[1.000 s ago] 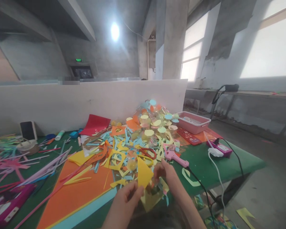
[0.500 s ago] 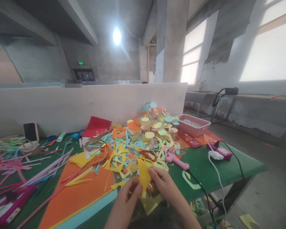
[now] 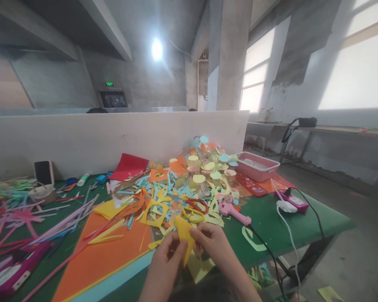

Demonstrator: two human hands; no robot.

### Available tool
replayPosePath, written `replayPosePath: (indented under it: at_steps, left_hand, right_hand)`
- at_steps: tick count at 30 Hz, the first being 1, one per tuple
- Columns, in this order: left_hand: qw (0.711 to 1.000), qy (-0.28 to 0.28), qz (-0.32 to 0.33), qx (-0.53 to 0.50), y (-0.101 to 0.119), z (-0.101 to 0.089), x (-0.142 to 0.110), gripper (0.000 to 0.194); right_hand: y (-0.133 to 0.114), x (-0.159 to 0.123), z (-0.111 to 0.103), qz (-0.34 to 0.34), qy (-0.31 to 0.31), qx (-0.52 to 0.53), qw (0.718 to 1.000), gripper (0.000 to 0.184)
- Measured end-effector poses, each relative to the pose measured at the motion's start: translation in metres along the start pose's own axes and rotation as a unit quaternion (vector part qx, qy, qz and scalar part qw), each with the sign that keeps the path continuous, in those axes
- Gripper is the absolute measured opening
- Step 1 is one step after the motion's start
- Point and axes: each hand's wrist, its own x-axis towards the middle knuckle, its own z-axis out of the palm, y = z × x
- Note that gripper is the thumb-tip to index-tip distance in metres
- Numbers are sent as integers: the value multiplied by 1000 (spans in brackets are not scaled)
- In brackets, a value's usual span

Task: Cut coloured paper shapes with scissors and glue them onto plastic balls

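At the near edge of the green desk [image 3: 329, 216], the left hand [image 3: 166, 259] is pinching a yellow paper [image 3: 185, 235] (it is appearing folded), its grip closed between thumb and fingers. The right hand [image 3: 212, 242] is also holding this paper by its right side, with the grip pressed together. Just beyond, yellow-handled scissors [image 3: 202, 217] are lying among scraps [image 3: 214, 219]. A pink glue gun [image 3: 236, 214] is resting further toward the right edge.

1 yellow paper pc [image 3: 185, 235], creased, pointed at top, held tilted btwn L hand [image 3: 167, 256] & R hand [image 3: 212, 244].
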Motion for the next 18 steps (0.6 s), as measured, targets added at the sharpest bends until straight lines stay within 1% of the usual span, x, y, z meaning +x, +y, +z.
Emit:
replayPosePath:
  at_steps: [3,5,7,10,13,18]
  left_hand:
    - [1000,1,1,-9,-1,-1,1,41]
    - [1000,14,0,-24,0,-2,1,41]
    - [999,27,1,-39,2,-4,1,40]
    - [997,33,1,-68,6,-8,1,41]
    - [995,25,-4,-92,10,-10,0,42]
    - [995,14,-19,-94,14,-9,-1,41]
  right_hand:
    - [1,2,-1,10,-6,23,1000,58]
    - [1,2,-2,2,-17,33,999,56]
    - [0,1,-5,-16,-30,47,998,50]
    - [-3,-1,-9,-57,-42,63,995,37]
    - [-5,-4,-11,-70,-49,53,995,30]
    - [-6,-6,-14,-90,-34,6,995,20]
